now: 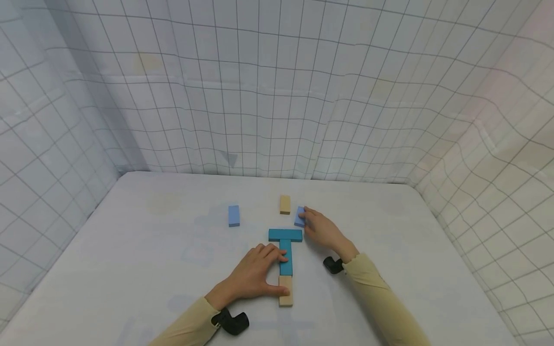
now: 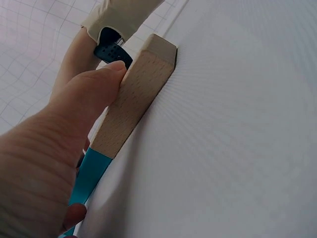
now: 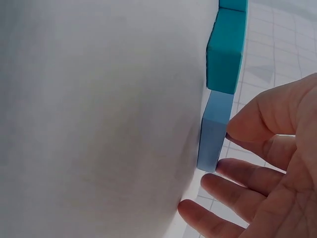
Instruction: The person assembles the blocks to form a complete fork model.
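Two teal blocks form a T in the head view: a crosswise teal block and a lengthwise teal block below it. A bare wooden block continues the stem, end to end with the teal. My left hand spans the stem, thumb on the wooden block and fingertips on the lengthwise teal block. A light blue block lies slightly turned beyond the crossbar's right end. My right hand touches this block with its fingertips, fingers loosely bent and spread in the right wrist view.
Another blue block lies to the left on the white table. Behind the crossbar is a yellowish wooden block. White grid-lined curtains enclose the table's back and sides.
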The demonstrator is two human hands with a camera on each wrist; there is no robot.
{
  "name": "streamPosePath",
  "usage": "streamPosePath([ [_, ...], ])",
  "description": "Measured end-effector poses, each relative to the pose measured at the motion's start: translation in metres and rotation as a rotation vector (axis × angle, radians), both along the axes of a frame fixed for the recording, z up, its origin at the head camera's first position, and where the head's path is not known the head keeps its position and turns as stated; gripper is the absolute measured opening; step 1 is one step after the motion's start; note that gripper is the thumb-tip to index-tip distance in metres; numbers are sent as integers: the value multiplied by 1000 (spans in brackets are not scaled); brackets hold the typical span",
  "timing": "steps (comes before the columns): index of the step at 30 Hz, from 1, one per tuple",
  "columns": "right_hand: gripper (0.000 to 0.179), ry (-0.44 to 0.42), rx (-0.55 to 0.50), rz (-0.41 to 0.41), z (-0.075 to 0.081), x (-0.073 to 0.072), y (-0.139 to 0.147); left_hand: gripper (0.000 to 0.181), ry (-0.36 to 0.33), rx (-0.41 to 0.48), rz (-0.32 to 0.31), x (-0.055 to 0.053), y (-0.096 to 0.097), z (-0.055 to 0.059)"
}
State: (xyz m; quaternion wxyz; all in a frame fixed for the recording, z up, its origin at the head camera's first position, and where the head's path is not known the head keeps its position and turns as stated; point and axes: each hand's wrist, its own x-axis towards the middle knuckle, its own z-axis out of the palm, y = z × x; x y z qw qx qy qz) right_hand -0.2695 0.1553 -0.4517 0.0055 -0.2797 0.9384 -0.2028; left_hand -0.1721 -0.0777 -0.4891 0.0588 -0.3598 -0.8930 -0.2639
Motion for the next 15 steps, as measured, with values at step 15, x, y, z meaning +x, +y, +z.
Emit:
streamPosePath([
  [15, 37, 14, -13, -4, 3, 10, 1, 68, 8, -8, 4, 1, 1, 0],
])
